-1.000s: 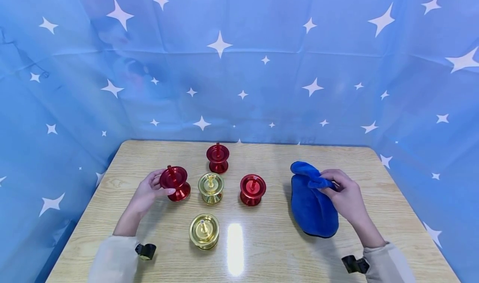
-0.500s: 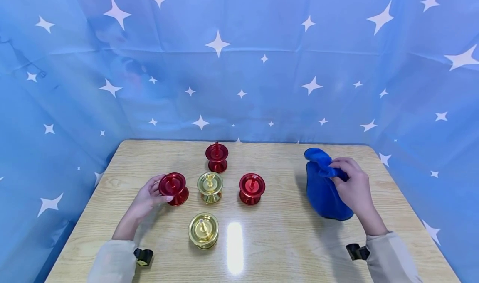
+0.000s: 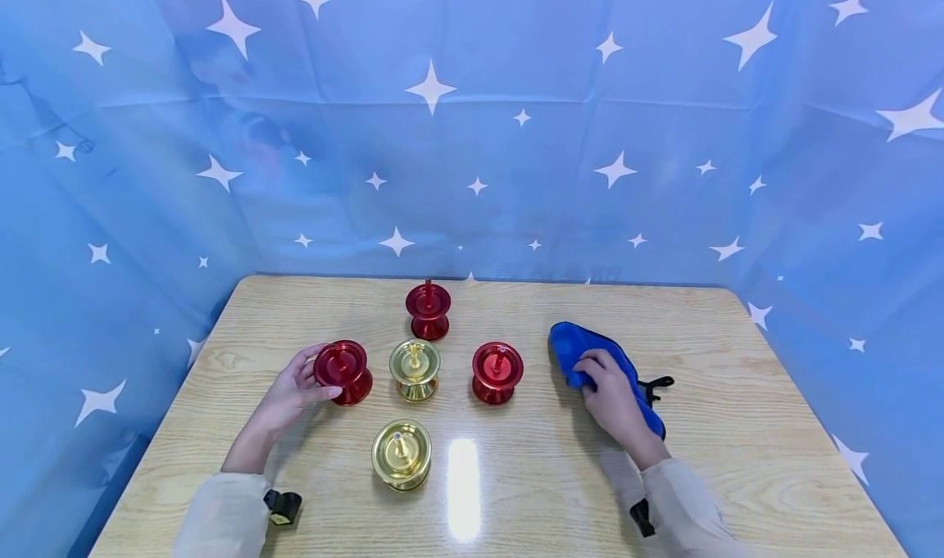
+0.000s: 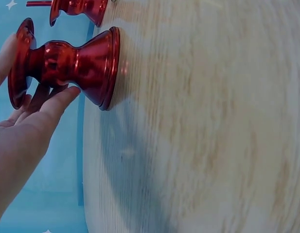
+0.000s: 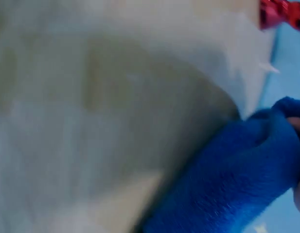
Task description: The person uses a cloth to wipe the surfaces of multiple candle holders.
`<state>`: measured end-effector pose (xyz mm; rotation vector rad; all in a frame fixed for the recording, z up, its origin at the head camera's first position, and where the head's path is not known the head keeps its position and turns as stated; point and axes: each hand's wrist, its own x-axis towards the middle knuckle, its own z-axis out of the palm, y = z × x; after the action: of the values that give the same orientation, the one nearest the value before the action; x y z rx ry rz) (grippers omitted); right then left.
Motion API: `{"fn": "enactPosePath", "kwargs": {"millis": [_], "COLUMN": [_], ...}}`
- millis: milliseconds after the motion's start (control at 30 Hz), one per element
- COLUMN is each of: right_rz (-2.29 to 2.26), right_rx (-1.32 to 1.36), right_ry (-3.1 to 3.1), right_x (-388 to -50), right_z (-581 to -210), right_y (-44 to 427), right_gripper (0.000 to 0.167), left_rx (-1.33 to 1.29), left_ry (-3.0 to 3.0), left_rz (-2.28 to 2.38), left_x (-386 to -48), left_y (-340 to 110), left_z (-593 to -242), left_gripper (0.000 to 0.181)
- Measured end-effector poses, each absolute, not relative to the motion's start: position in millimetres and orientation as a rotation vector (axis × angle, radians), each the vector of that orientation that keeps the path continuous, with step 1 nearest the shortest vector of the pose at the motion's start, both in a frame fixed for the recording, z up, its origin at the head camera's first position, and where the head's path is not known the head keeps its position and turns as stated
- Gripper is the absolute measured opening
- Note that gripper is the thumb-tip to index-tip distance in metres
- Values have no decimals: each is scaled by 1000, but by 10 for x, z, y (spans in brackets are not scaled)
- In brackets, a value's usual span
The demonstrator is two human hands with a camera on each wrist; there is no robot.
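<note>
At the table's left, my left hand [image 3: 288, 392] grips a red metal candle holder [image 3: 350, 382] with a centre spike. In the left wrist view, its fingers reach around the waist and dish of that candle holder [image 4: 57, 63], whose base meets the tabletop. Over on the right, my right hand [image 3: 618, 402] pinches a fuzzy blue cloth [image 3: 568, 343] with dark edging and a black loop. Up close in the right wrist view, the cloth [image 5: 227, 179] hangs folded from the fingertips, which are only partly visible.
Between the hands stand a red candle holder [image 3: 497, 374] and a gold candle holder [image 3: 415, 369]. Another red one [image 3: 428, 310] is near the back edge, and a second gold one [image 3: 401, 455] nearer the front. A starry blue curtain [image 3: 472, 132] surrounds the wooden table [image 3: 546, 492].
The right hand swung the cloth right and away, then back left and lower, turning it so the black loop shows. The left hand brought the red candle holder from tilted to upright.
</note>
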<state>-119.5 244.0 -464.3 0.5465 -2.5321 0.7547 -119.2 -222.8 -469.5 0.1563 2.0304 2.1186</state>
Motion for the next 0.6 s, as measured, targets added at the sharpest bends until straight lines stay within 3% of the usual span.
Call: {"fn": "enactPosePath", "kwargs": {"millis": [267, 600], "right_rz": [760, 925], "right_rx": [521, 531], "right_ry": [-2772, -2972], "right_x": [-1107, -1029], "right_z": [-4838, -4486], "right_y": [2351, 2595], "right_gripper": [29, 35], "left_rx": [178, 187], "left_ry": [2034, 2086], "left_rz": [2114, 2052], "left_x": [-1184, -1195], "left_y": [-2224, -2279], "left_z": [-4710, -4695], "left_gripper": [71, 77]}}
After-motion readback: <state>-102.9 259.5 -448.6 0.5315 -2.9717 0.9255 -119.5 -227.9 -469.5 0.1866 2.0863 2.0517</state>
